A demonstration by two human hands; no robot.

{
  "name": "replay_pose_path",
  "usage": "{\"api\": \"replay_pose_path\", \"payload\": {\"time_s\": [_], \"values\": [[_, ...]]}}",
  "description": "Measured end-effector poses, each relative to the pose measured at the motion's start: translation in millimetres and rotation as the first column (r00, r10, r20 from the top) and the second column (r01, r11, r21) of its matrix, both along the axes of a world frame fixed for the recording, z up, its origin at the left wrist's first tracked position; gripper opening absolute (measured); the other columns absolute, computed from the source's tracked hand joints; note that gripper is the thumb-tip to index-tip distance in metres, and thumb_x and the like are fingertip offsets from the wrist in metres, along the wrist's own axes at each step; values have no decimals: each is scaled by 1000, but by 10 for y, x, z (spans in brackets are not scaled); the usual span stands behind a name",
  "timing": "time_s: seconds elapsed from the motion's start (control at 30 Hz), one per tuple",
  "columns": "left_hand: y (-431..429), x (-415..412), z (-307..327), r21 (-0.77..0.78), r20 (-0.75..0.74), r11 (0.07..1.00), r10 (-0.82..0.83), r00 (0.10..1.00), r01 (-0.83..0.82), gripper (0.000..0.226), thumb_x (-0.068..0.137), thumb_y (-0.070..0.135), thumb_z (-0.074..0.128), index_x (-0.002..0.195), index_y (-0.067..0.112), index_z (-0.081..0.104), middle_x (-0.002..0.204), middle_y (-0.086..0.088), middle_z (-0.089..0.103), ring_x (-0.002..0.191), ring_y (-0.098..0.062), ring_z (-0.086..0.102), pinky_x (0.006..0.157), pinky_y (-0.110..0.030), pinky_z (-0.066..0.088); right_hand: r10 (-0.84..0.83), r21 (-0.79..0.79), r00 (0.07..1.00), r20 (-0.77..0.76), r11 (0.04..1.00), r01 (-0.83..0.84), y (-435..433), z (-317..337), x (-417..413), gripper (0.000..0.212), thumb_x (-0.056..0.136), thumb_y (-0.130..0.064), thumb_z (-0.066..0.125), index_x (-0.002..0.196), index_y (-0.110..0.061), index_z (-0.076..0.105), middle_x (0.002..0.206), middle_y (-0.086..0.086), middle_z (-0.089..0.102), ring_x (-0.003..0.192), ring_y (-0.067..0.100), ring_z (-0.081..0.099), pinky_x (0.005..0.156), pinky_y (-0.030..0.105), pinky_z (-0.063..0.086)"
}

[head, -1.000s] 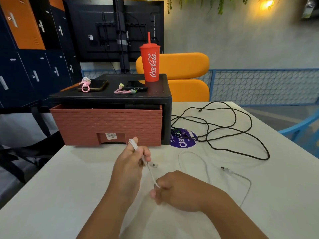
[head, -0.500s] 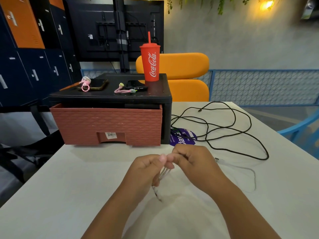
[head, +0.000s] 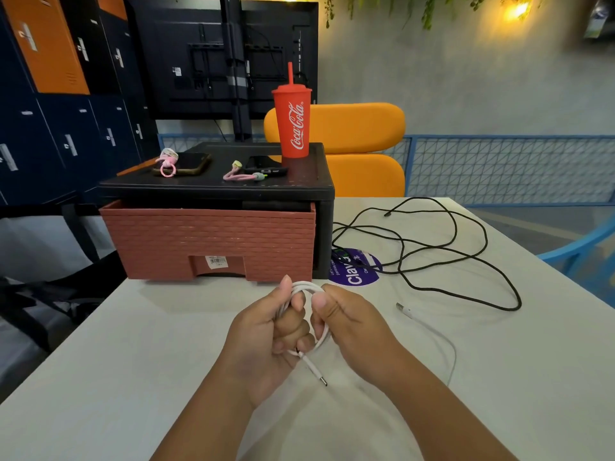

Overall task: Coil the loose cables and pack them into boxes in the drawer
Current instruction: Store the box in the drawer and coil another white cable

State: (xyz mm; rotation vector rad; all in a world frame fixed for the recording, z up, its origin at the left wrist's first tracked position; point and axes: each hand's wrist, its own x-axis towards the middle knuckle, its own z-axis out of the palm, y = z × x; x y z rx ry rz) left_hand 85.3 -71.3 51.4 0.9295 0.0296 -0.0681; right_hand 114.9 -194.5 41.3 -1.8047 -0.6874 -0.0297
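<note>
My left hand and right hand both pinch the white cable loops. If either grip slackens, I reckon they spring apart

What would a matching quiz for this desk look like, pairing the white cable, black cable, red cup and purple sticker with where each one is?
Things:
1. white cable
2. black cable
3. red cup
4. purple sticker

Places:
A. standing on top of the drawer unit
B. looped, gripped by left hand and right hand
C. stuck flat on the table
D. sprawled loose over the table

Pairs: 1-B, 2-D, 3-A, 4-C
</note>
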Motion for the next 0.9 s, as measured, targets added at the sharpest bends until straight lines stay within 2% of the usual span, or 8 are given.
{"api": "replay_pose_path", "payload": {"time_s": [0.13, 0.27, 0.37, 0.53, 0.63, 0.7, 0.8, 0.9], "values": [[-30, 21, -28, 84, 16, 996, -5, 1000, 3, 27, 77, 33, 53, 70, 8, 57, 47, 1, 33, 40, -10, 36, 50, -23, 46, -115, 1, 993, 24, 993, 115, -15, -19, 27, 38, 98, -29, 40, 60, -34, 47, 54, -12, 46, 52, -1, 43, 55, 10, 36], [-91, 29, -99, 400, 12, 916, -17, 1000, 10, 11, 87, 16, 59, 96, 13, 62, 74, 2, 63, 71, -12, 58, 75, -29, 50, -278, 1, 959, 60, 960, 279, -62, -13, 71, 36, 97, -31, 39, 62, -28, 42, 59, -7, 47, 55, -1, 45, 57, 13, 37], [-109, 19, -132, 487, -72, 872, -22, 997, 55, 17, 86, 6, 62, 101, 13, 60, 78, -5, 64, 66, -16, 53, 65, -27, 48, -341, 5, 930, 139, 939, 344, -78, -7, 71, 35, 96, -34, 37, 61, -31, 39, 59, -8, 46, 58, 1, 46, 56, 13, 37], [-14, 11, -99, 697, -9, 716, -22, 1000, 22, 29, 82, 10, 68, 106, 21, 56, 67, -2, 68, 53, -9, 56, 51, -20, 43, -403, -105, 865, 300, 887, 449, -166, -24, 122, 37, 90, -53, 22, 64, -29, 32, 60, -6, 44, 58, 10, 42, 55, 27, 33], [24, 34, -131, 821, 70, 564, 47, 996, -84, 29, 81, 12, 70, 100, 26, 54, 60, 5, 63, 49, -3, 52, 54, -20, 41, -426, -159, 828, 364, 847, 507, -247, -23, 174, 39, 93, -50, 21, 66, -24, 33, 59, -7, 40, 56, 8, 39, 53, 23, 29], [50, 54, -135, 834, 165, 503, 166, 972, -227, 23, 80, 10, 70, 92, 26, 58, 63, 8, 62, 46, 1, 47, 54, -16, 41, -435, -190, 813, 388, 825, 532, -273, -20, 193, 40, 96, -47, 24, 70, -19, 36, 59, -6, 41, 56, 8, 39, 52, 20, 28], [82, 49, -101, 804, 324, 384, 358, 876, -455, 19, 82, 10, 68, 77, 28, 63, 71, 8, 63, 53, -1, 50, 50, -9, 38, -396, -146, 876, 273, 883, 445, -230, -15, 164, 40, 90, -48, 27, 66, -18, 38, 59, -5, 44, 56, 10, 39, 54, 25, 30], [87, 37, -91, 768, 364, 347, 454, 813, -538, 19, 84, 10, 66, 71, 23, 65, 66, 8, 64, 60, -9, 55, 57, -18, 43, -267, -89, 962, 55, 959, 271, -145, 13, 105, 43, 88, -49, 33, 62, -17, 42, 50, -11, 46, 49, 4, 40, 52, 19, 30]]}}
